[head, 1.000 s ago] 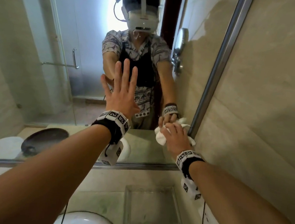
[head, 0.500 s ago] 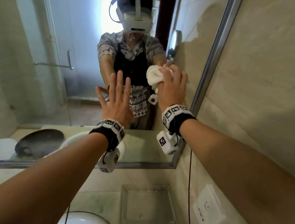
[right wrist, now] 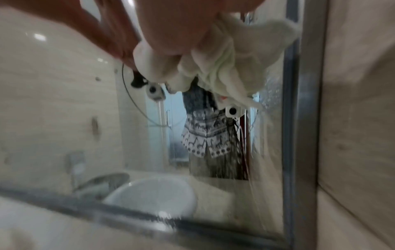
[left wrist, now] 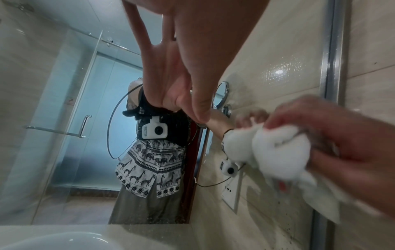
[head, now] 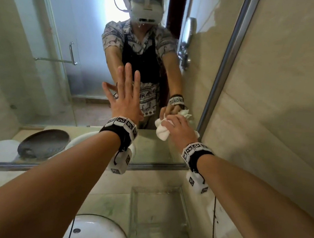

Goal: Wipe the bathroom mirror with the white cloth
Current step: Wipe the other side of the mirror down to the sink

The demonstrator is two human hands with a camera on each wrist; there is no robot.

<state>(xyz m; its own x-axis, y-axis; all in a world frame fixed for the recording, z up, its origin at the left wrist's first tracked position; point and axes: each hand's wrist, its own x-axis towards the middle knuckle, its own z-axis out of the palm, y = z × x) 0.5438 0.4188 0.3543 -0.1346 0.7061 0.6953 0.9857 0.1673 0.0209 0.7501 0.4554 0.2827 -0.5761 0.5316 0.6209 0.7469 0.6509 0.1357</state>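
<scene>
Two hands are at the bathroom mirror [head: 48, 84], which fills the upper left and centre of the head view inside a metal frame [head: 224, 67]. Beige tiled wall [head: 277, 102] occupies the right of frame; a pale counter [head: 108, 203] and the rim of a white basin [head: 91, 228] lie along the bottom. The glass reflects a shower door and the person. Droplets speckle the glass by the frame in the right wrist view.

The white cloth [head: 161, 130] — bunched, creased, one loose corner trailing — is gripped in the right hand [head: 181, 132] against the mirror's lower right corner. The left hand [head: 124, 99] lies flat on the glass, fingers straight and spread, at centre frame.
</scene>
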